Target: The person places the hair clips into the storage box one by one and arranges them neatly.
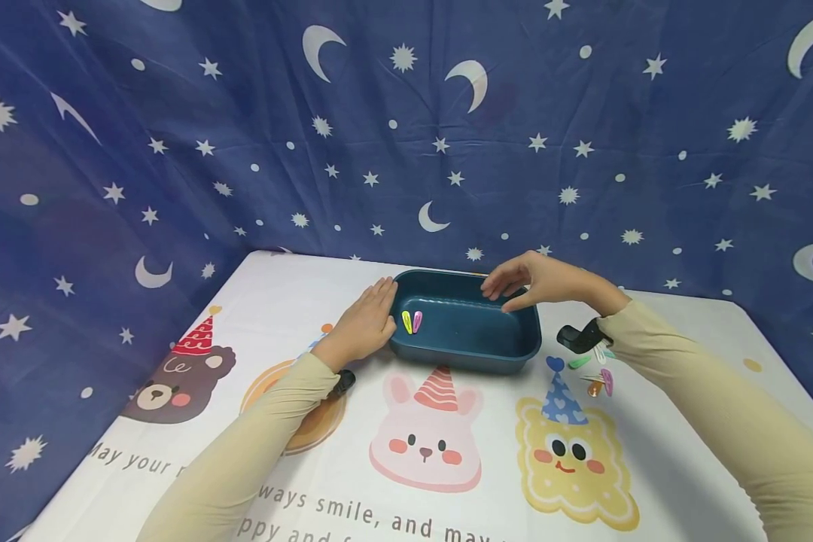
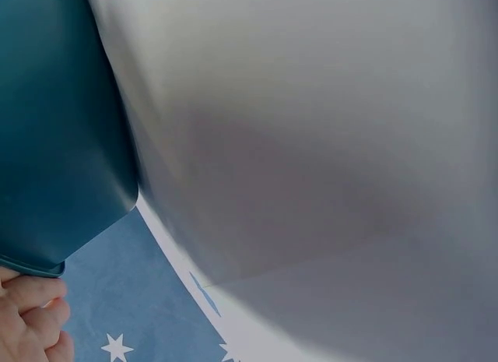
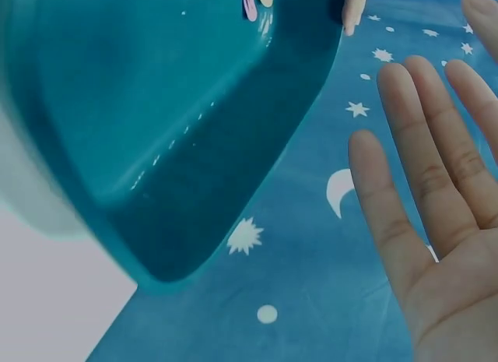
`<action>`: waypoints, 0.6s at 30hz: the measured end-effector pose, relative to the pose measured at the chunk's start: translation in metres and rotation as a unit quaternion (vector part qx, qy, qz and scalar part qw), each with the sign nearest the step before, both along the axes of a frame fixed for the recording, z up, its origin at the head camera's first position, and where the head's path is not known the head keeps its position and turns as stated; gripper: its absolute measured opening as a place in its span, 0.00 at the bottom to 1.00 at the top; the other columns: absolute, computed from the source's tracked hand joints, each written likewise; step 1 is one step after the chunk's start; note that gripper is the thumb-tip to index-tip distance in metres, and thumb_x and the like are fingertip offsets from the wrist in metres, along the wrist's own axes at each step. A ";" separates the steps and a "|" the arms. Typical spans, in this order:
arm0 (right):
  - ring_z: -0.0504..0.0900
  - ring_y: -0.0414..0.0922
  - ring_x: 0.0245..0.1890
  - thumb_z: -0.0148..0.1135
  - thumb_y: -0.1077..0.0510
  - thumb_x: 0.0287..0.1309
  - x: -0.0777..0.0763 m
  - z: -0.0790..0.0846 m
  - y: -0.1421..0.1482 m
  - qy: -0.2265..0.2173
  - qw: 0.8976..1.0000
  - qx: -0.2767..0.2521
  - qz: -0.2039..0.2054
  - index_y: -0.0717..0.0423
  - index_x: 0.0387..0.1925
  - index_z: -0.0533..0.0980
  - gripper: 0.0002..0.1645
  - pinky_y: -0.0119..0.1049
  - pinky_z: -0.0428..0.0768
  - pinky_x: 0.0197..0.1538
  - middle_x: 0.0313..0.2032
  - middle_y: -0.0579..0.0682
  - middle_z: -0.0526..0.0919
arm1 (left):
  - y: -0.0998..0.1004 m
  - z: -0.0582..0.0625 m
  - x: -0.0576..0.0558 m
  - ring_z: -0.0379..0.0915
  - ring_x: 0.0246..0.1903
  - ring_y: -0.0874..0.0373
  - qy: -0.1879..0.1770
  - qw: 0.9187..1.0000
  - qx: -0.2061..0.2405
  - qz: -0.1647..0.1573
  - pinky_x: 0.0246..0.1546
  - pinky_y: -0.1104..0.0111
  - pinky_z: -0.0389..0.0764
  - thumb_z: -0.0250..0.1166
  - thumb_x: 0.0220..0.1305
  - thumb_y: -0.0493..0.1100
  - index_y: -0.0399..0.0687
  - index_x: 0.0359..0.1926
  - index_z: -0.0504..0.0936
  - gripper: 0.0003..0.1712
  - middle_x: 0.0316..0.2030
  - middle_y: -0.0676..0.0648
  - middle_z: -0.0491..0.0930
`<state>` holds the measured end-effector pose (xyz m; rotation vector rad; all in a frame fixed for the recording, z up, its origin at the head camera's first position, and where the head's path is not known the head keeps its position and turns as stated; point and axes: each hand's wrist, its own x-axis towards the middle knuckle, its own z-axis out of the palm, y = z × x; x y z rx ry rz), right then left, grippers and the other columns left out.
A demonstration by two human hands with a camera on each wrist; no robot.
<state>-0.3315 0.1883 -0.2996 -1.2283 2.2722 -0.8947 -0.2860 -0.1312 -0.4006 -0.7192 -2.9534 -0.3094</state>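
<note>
A dark teal rectangular tray (image 1: 464, 361) with rounded corners sits upright, its top open. Inside, toward the left, lie a yellow clip (image 1: 407, 322) and a pinkish-purple clip (image 1: 417, 322). More colourful clips (image 1: 607, 381) cluster loosely beyond its right end.

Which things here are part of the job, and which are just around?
Likely the job:
blue box, left fingers at its rim
yellow clip and pink clip inside it
loose clips beside it

Just around:
starry curtain
printed tablecloth
</note>
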 end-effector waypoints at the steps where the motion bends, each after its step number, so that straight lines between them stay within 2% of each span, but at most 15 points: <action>1: 0.82 0.48 0.47 0.68 0.61 0.51 0.002 0.000 0.002 0.001 1.000 0.001 -0.002 0.67 0.51 0.75 0.26 0.47 0.80 0.52 0.48 0.61 0.81 | 0.000 0.000 0.000 0.41 0.73 0.47 0.000 1.000 0.000 0.000 0.74 0.58 0.47 0.44 0.66 0.42 0.30 0.70 0.51 0.35 0.72 0.36 0.49; 4: 0.81 0.52 0.49 0.68 0.60 0.51 0.007 0.001 0.010 0.000 1.000 0.011 -0.013 0.65 0.52 0.75 0.26 0.41 0.80 0.53 0.49 0.60 0.81 | 0.000 0.000 0.001 0.42 0.73 0.46 0.001 1.000 0.002 -0.002 0.73 0.58 0.47 0.44 0.66 0.42 0.30 0.70 0.51 0.35 0.72 0.35 0.49; 7: 0.81 0.51 0.48 0.69 0.59 0.50 0.012 -0.001 0.018 0.007 1.000 0.019 -0.022 0.64 0.51 0.76 0.26 0.37 0.80 0.52 0.49 0.59 0.82 | 0.000 0.001 0.002 0.42 0.73 0.46 0.001 1.000 0.002 -0.002 0.73 0.57 0.47 0.44 0.65 0.42 0.30 0.70 0.51 0.35 0.72 0.35 0.49; 14: 0.83 0.43 0.46 0.68 0.60 0.51 0.020 -0.008 0.040 0.051 0.999 0.011 -0.009 0.62 0.50 0.77 0.23 0.41 0.81 0.51 0.47 0.57 0.83 | 0.000 0.001 0.001 0.42 0.73 0.46 -0.001 1.000 0.007 -0.004 0.73 0.57 0.47 0.44 0.66 0.43 0.30 0.70 0.51 0.35 0.72 0.35 0.49; 18: 0.82 0.38 0.45 0.69 0.59 0.50 0.026 -0.010 0.050 0.057 0.998 0.016 -0.016 0.60 0.50 0.77 0.22 0.36 0.81 0.51 0.47 0.55 0.83 | 0.000 0.001 0.001 0.43 0.73 0.45 0.002 1.000 0.006 -0.004 0.73 0.57 0.47 0.44 0.66 0.42 0.29 0.70 0.51 0.35 0.72 0.35 0.49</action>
